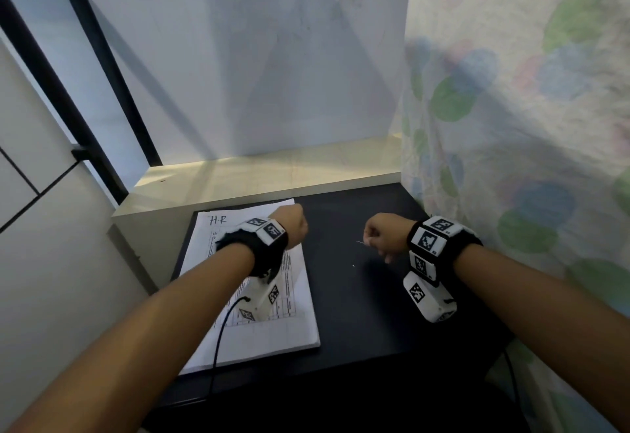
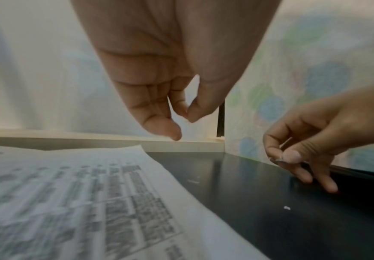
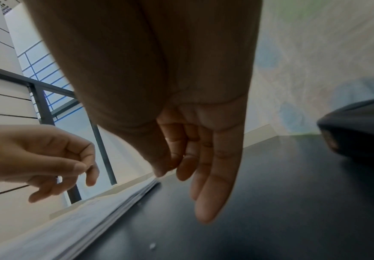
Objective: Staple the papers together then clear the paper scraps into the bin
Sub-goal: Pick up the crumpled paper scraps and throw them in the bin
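A stack of printed papers (image 1: 300,313) lies on the left half of the black table (image 1: 358,313), also seen in the left wrist view as papers (image 2: 70,202) and edge-on as papers (image 3: 81,228). My left hand (image 2: 187,116) hovers over the stack's far right corner. Its thumb and forefinger tips touch, and I see nothing between them. To the right, my right hand (image 1: 370,240) hangs just above the bare table and pinches a thin pale sliver (image 2: 276,159) between thumb and forefinger. A tiny white scrap (image 2: 287,208) lies on the table between the hands.
A pale ledge (image 1: 266,173) runs along the table's back edge under a white wall. A dotted curtain (image 1: 511,125) hangs against the right side. Dark window bars (image 1: 85,108) stand at the left. A dark rounded shape (image 3: 359,126) sits at the right wrist view's edge.
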`<state>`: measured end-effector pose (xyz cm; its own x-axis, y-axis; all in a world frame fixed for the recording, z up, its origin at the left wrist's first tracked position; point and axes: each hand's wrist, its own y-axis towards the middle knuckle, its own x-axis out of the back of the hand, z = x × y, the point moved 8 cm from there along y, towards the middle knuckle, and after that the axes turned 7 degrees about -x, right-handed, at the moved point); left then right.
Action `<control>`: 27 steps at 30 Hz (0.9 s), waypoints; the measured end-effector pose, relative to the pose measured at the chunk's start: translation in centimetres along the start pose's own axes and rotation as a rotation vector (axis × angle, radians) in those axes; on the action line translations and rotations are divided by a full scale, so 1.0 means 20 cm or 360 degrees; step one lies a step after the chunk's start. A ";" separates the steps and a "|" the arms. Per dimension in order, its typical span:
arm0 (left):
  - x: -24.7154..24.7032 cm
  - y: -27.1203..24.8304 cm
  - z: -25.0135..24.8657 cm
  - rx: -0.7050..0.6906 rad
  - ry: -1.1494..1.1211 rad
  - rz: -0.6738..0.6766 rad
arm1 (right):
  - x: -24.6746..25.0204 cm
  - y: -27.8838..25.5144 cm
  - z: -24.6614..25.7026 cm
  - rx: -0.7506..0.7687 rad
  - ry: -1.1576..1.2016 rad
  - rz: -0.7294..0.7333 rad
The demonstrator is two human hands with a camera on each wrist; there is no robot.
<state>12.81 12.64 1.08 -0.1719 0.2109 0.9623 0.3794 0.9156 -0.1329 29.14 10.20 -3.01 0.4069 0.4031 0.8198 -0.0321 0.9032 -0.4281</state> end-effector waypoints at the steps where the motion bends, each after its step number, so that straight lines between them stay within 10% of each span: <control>1: 0.03 -0.03 0.04 0.0004 -0.0001 -0.0035 | -0.01 -0.01 0.03 0.0017 0.0005 0.0007; 27: 0.03 -0.33 0.48 0.0150 -0.0299 -0.0095 | -0.10 0.34 0.40 -0.0154 -0.0200 -0.0321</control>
<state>1.55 10.05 0.30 -0.3612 0.2074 0.9091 0.2785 0.9544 -0.1071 20.84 16.71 -4.54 0.2792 0.2370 0.9305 0.1279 0.9513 -0.2806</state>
